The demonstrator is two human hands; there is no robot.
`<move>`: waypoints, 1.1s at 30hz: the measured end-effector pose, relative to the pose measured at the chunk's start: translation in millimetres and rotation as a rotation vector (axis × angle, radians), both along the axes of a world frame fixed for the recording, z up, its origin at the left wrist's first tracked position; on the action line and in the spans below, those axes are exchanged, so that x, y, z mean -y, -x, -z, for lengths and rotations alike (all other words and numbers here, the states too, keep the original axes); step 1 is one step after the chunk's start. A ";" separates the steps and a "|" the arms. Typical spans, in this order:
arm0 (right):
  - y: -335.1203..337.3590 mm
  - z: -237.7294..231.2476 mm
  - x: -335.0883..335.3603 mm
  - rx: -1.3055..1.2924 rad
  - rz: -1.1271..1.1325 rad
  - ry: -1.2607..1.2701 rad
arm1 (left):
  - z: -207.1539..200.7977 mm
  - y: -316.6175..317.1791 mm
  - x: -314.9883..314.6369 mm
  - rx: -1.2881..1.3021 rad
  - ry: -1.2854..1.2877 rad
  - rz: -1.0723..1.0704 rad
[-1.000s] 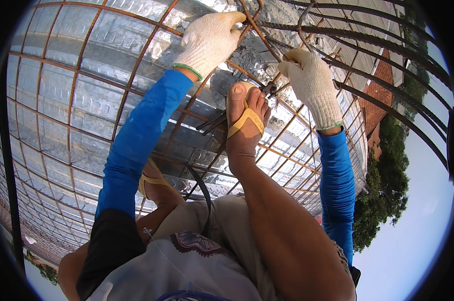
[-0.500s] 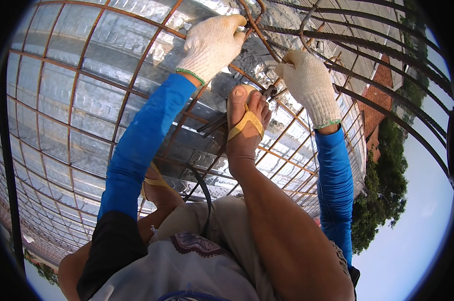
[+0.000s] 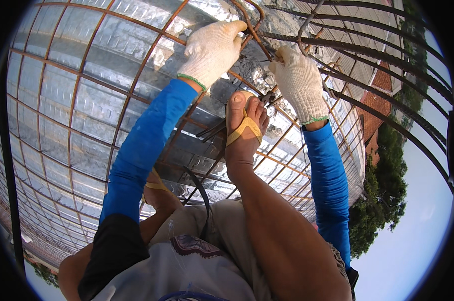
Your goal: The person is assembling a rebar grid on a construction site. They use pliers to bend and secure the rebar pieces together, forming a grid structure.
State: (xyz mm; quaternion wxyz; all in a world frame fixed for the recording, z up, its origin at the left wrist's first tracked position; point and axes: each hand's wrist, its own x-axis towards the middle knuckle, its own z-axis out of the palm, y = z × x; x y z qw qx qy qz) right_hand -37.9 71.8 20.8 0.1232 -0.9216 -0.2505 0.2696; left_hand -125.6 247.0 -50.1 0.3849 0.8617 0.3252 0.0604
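My left hand [image 3: 214,47], in a cream knitted glove with a green cuff edge, is at a bent rusty reinforcing bar [image 3: 252,30]. Its fingers curl; what lies inside them is hidden. To the right, my right hand [image 3: 298,83] wears a matching glove, thumb and fingers pinched together beside the crossing bars. Whatever it pinches is too small to make out. Just below, a dark metal tool head [image 3: 270,97] shows by the toes of my sandalled foot [image 3: 244,125]. Thin dark rods [image 3: 212,129] stick out on the foot's other side; I cannot tell whether they join the tool.
Rusty steel mesh [image 3: 76,75] covers ribbed metal decking [image 3: 101,95] under my feet. Thick dark rebars [image 3: 387,60] curve out at the upper right, near broken concrete [image 3: 282,22]. Beyond the right edge are a red tiled roof [image 3: 375,100], trees [image 3: 382,185] and sky.
My right hand has shifted slightly left and down, with its forearm. The left hand has moved slightly down and stays beside the bent bar.
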 end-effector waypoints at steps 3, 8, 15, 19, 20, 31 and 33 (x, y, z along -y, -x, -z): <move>11.3 5.9 4.2 0.043 0.021 0.007 | 4.9 -4.6 -1.4 0.002 -0.085 0.037; 104.6 46.6 36.1 0.272 0.101 0.022 | 0.2 -13.0 1.6 -0.038 -0.060 0.029; 101.0 40.9 31.4 0.485 -0.013 -0.010 | 0.4 -12.2 -1.1 -0.082 -0.145 0.014; 47.6 15.6 12.8 0.237 -0.014 -0.013 | 3.6 -13.4 -0.7 -0.069 -0.124 -0.020; 32.7 8.6 6.6 0.164 -0.018 -0.008 | 3.2 -12.4 -1.4 -0.069 -0.106 -0.030; -32.1 -36.3 -18.2 -0.294 0.152 0.050 | 13.3 0.5 -5.8 0.211 0.044 -0.132; -32.9 -39.8 -11.9 -0.304 0.220 0.014 | 7.4 0.6 -2.1 0.110 0.029 -0.061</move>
